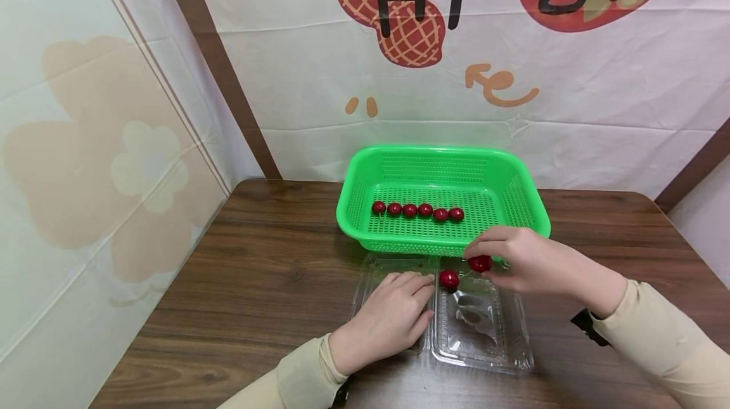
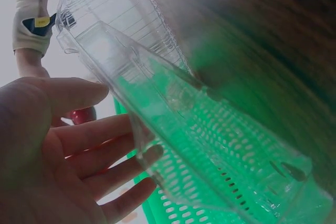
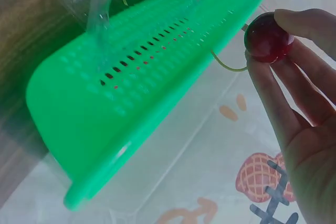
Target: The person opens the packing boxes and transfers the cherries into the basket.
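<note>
My right hand [image 1: 516, 258] pinches a dark red cherry [image 3: 269, 38] between thumb and fingertips; its thin green stem hangs free in the right wrist view. The hand is above the far end of a clear plastic clamshell box [image 1: 479, 358], which lies unfolded in two halves. One other cherry [image 1: 448, 279] sits in the right half, near its far left corner. My left hand [image 1: 390, 317] rests on the left half, fingers fairly straight. In the left wrist view its fingertips [image 2: 152, 153] touch the clear plastic edge.
A green perforated basket [image 1: 445, 245] stands right behind the box, with several cherries [image 1: 409, 210] in a row on its floor. Under everything is a brown wooden table [image 1: 256, 282]. A printed white cloth [image 1: 302, 79] hangs at the table's back edge.
</note>
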`<act>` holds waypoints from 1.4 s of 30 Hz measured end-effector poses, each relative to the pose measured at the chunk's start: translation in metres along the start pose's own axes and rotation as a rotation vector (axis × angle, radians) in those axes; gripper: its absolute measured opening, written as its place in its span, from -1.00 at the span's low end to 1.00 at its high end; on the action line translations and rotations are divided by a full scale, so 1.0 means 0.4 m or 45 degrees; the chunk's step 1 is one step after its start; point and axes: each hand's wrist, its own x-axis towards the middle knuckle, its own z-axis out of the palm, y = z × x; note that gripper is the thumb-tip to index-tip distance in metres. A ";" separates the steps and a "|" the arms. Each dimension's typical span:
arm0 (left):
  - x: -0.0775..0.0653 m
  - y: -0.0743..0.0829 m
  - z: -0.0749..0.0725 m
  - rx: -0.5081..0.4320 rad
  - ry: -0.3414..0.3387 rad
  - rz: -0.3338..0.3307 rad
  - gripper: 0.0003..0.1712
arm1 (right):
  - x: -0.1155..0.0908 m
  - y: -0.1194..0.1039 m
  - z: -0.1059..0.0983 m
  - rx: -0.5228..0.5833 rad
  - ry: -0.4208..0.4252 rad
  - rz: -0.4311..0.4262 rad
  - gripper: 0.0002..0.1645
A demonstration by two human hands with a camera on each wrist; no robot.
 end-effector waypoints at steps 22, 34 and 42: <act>-0.003 0.001 0.006 0.014 0.013 0.004 -0.63 | 0.036 0.068 -0.037 -0.043 -0.060 0.067 -0.62; -0.003 0.001 0.007 0.004 0.008 0.003 -0.63 | 0.068 0.128 -0.034 -0.025 -0.106 0.087 -0.63; -0.005 0.003 0.005 0.009 0.006 -0.001 -0.63 | 0.093 0.162 -0.030 -0.034 -0.125 0.099 -0.64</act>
